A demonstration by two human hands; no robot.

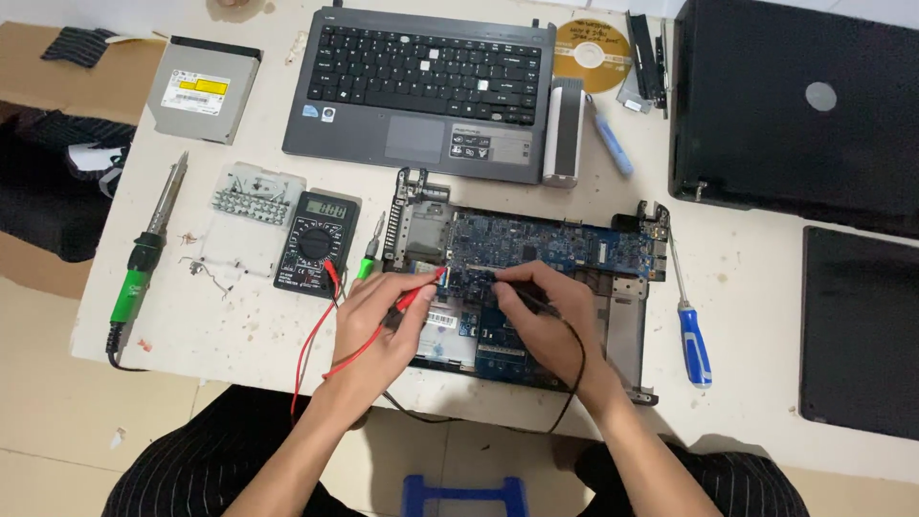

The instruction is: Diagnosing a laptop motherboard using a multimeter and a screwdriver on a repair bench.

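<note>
- Two hands at work over an opened laptop base (627, 330), blue circuit board (546, 244) exposed, lying on the white counter (756, 278) right in front of the person.
- Left hand (378, 321) pinching a red probe (421, 292) between thumb and fingers, tip aimed at the left part of the board, near a white connector.
- Red lead (316, 349) running from that probe in a loop off the counter's edge and up to the multimeter (316, 239), just left of the laptop base.
- Right hand (546, 311) curled around a black probe (531, 299), fingers pressed together on it, tip down on the board close to the red one.
- Black lead (577, 369) trailing over the right wrist and down past the counter's front edge.
- Beside the multimeter: small white keypad board (251, 206), then a green-handled soldering iron (144, 258) farther left.
- At the back: grey laptop keyboard deck (421, 91), silver optical drive (203, 88) to its left, gold disc (593, 53) and a blue pen (613, 144) to its right.
- Blue-handled screwdriver (691, 330) lying just right of the opened base.
- Far right: closed black laptop (795, 105), with a flat black panel (862, 335) below it.
- Beneath the counter: striped dark trousers (206, 469) and a blue stool (464, 496) on the tiled floor.
</note>
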